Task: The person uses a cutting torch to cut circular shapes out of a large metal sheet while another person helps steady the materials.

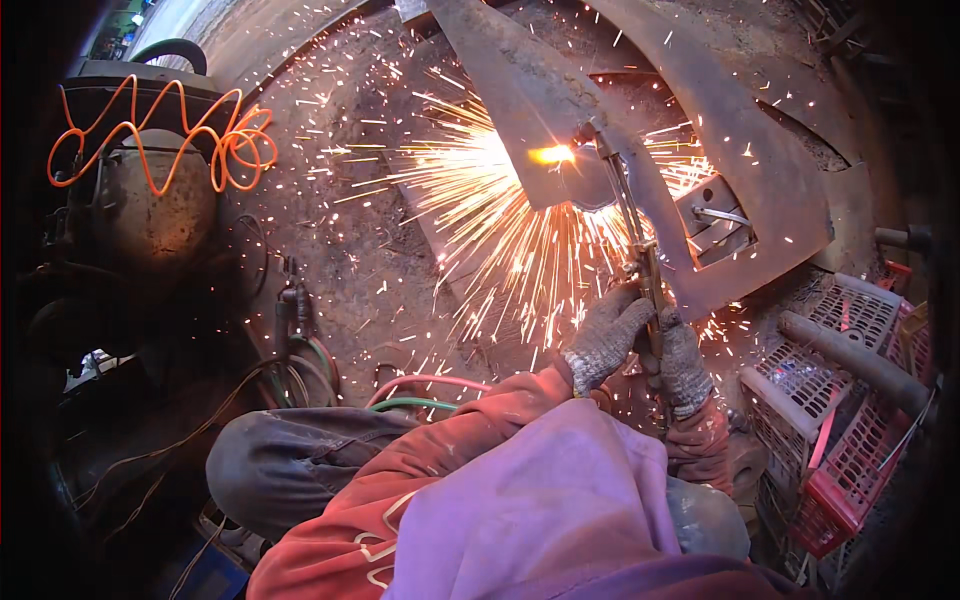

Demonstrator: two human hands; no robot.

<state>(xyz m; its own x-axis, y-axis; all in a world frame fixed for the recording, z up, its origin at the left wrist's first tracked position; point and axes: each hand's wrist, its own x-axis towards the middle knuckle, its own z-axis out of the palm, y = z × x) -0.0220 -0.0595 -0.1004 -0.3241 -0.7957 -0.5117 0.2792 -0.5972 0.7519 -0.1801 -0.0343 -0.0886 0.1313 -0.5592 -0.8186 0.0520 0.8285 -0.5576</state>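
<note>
Both of my hands wear grey knitted gloves and are wrapped round a long metal cutting torch (625, 195). My left hand (605, 335) grips it from the left, with fingers closed over its body. Lower on the handle, my right hand (683, 368) is closed round it. The torch points away from me, its head over a flat steel plate (520, 85). A bright yellow-orange flame glows on the plate beside the torch head. Sparks burst out around and below the plate, brightest on its left. Glare hides the exact cut.
A curved steel plate (770, 160) with a cut-out lies to the right. Plastic crates (835, 490) and a metal pipe (850, 360) stand near my right. An orange coiled hose (165, 150) hangs at left by a rusty tank (155, 215). Red and green hoses (420, 402) run past my knee.
</note>
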